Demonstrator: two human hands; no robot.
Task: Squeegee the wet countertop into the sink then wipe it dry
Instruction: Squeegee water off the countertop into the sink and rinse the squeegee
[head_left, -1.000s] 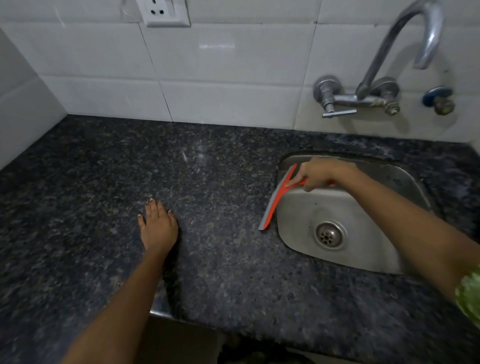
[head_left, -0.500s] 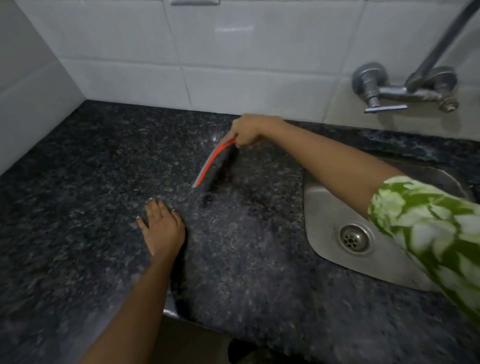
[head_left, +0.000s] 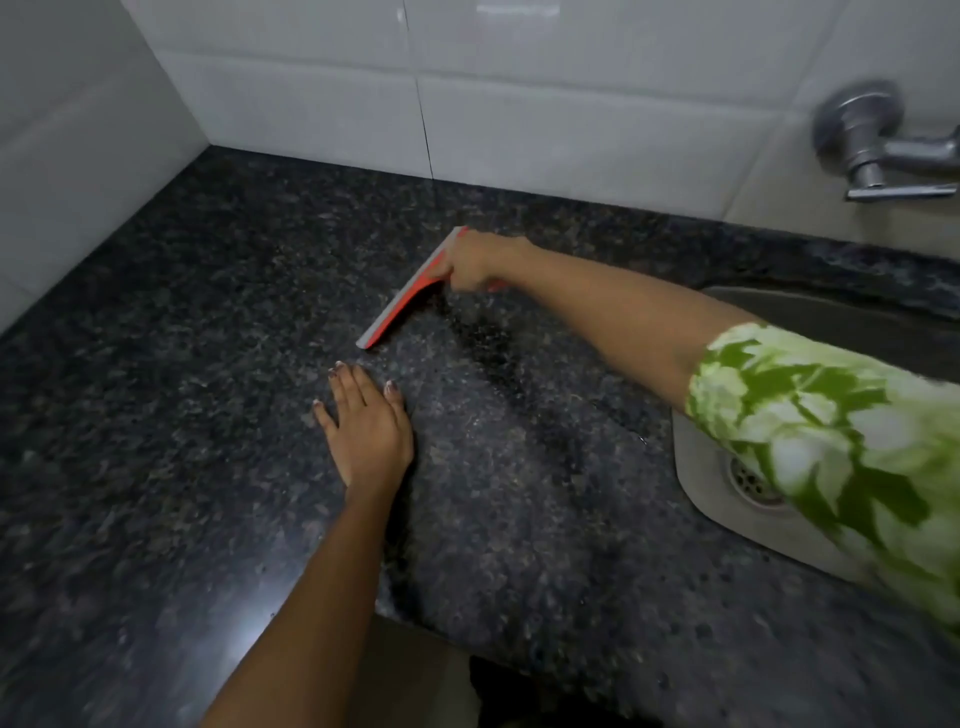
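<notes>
**Two hands on the wet surface, one working the squeegee**

Two bare arms reach over the dark speckled stone surface (head_left: 208, 467), which runs into a corner of white wall tiles (head_left: 545, 104) at about 11 o'clock. The right hand (head_left: 470, 260) sits near the middle of the view toward 12 o'clock, its fingers curled tight round the handle of the orange squeegee (head_left: 405, 299). The blade runs on a slant from the fist down toward 7 o'clock, its pale rubber edge lying on the stone. Its lower tip ends near the fingertips of the left hand (head_left: 363, 426), with a gap of stone between them.

That left hand lies flat, palm down, fingers straight and close together, pointing toward 12 o'clock, thumb out to the side; it holds nothing and simply rests on the stone. Its forearm comes up from the near edge at 6 o'clock.

The right forearm stretches across from 3 o'clock, a green and white leaf-print sleeve (head_left: 831, 452) covering the upper arm and hiding part of the steel sink (head_left: 727, 499). The sink's round drain (head_left: 748, 480) peeks out just beside the sleeve. At 2 o'clock a metal tap fitting (head_left: 862, 140) stands out from the wall. A darker patch of stone lies between squeegee and sink.
</notes>
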